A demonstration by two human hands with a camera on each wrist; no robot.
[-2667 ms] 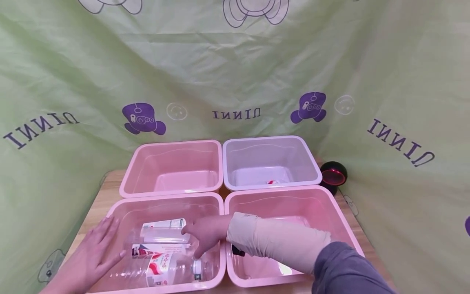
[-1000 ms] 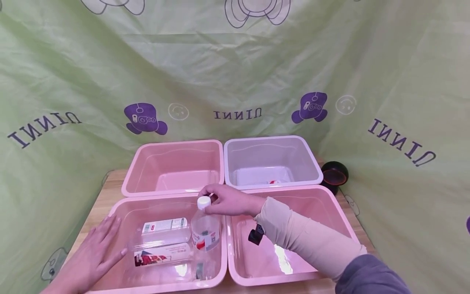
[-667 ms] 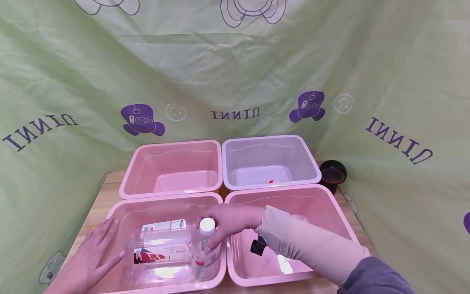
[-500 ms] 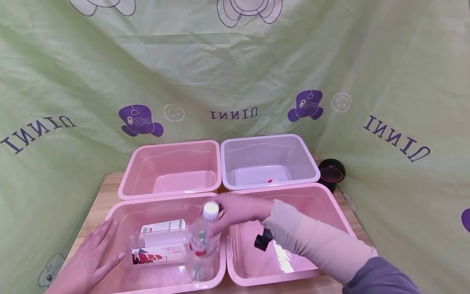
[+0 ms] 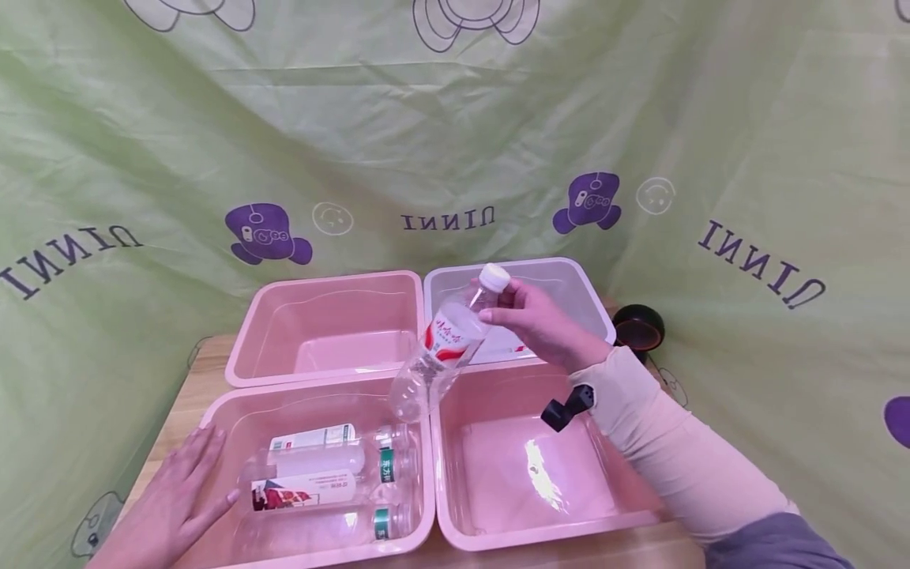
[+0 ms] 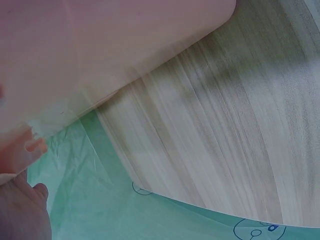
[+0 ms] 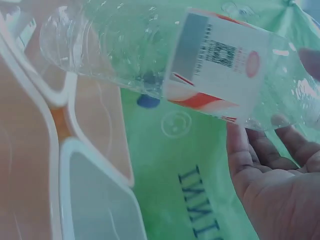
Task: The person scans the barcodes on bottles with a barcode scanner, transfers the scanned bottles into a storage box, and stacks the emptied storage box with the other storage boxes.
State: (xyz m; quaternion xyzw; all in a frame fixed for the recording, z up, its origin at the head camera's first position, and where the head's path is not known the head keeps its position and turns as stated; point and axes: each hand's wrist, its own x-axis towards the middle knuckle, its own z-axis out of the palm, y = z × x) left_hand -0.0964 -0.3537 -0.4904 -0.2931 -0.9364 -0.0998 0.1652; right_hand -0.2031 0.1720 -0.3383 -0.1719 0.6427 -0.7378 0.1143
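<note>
bottle (image 5: pixel 449 341) pinched in r. grip (image 5: pixel 538 320) part-hidden behind it, w/ l. grip (image 5: pixel 173 491) spread

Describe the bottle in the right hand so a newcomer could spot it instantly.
In front of the green curtain, find the near left pink bin. Above its far right corner in the head view, the right hand holds a tilted clear bottle. Unlike the bottles lying in that bin, it is lifted, white cap uppermost.

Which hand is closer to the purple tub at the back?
Right. The right hand is up by the purple tub, gripping a bottle; the left hand is farther off, on the front left pink tub.
</note>
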